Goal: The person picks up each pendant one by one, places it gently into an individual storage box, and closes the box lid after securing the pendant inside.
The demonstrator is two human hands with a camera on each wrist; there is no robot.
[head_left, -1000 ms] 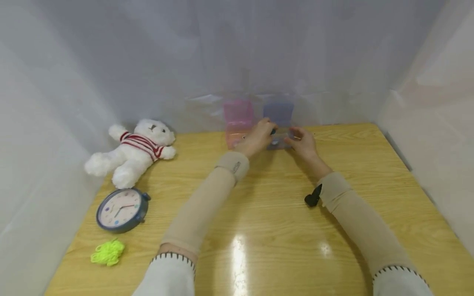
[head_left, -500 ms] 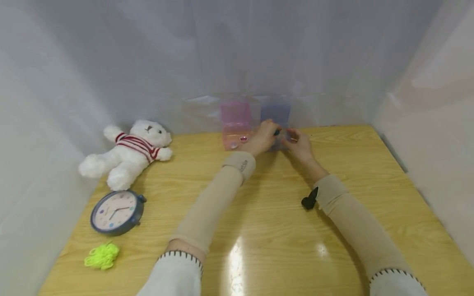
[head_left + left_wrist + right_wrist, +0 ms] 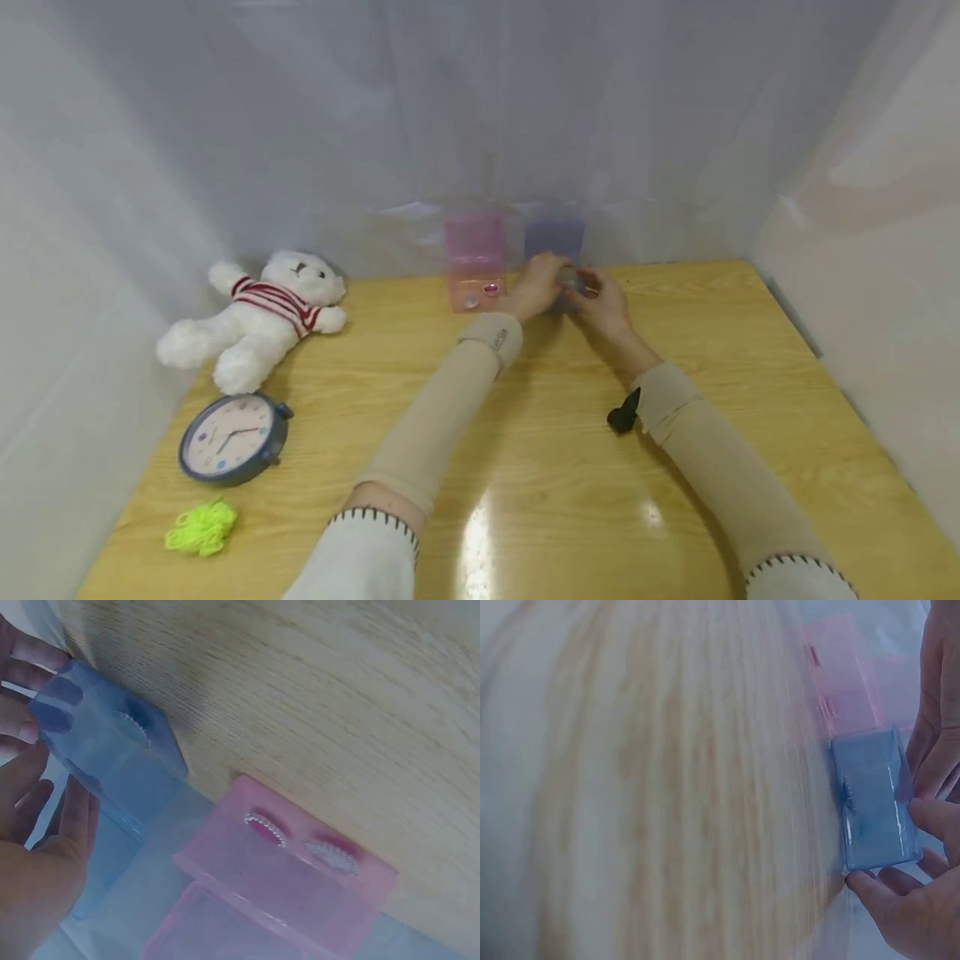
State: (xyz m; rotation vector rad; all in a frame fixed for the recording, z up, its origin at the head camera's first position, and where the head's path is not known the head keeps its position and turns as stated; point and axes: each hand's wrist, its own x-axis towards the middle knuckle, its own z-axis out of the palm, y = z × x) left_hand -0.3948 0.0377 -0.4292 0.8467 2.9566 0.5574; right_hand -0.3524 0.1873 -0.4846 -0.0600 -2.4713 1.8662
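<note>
Near the back wall stands a clear blue box (image 3: 870, 810) with its lid raised. My right hand (image 3: 606, 304) grips its right side, with thumb and fingers around the edge in the right wrist view. My left hand (image 3: 536, 285) is at the box from the left, its fingertips pinching a small roundish piece (image 3: 567, 277), whose kind is too small and partly hidden to tell. Inside the blue box shows an oval bead-rimmed gem (image 3: 133, 727). Left of it, a clear pink box (image 3: 225, 840) stands open, holding a pink gem (image 3: 265, 830) and a clear gem (image 3: 331, 856).
On the left side of the wooden table (image 3: 540, 500) lie a white teddy bear (image 3: 262, 312) in a striped sweater, a blue alarm clock (image 3: 232, 437) and a neon yellow string bundle (image 3: 201, 527). Pale curtains (image 3: 480, 108) surround the back and sides.
My left hand has shifted slightly right toward my right hand. The piece at its fingertips looked dark blue before and looks greyish now. My right hand stays at the blue box.
</note>
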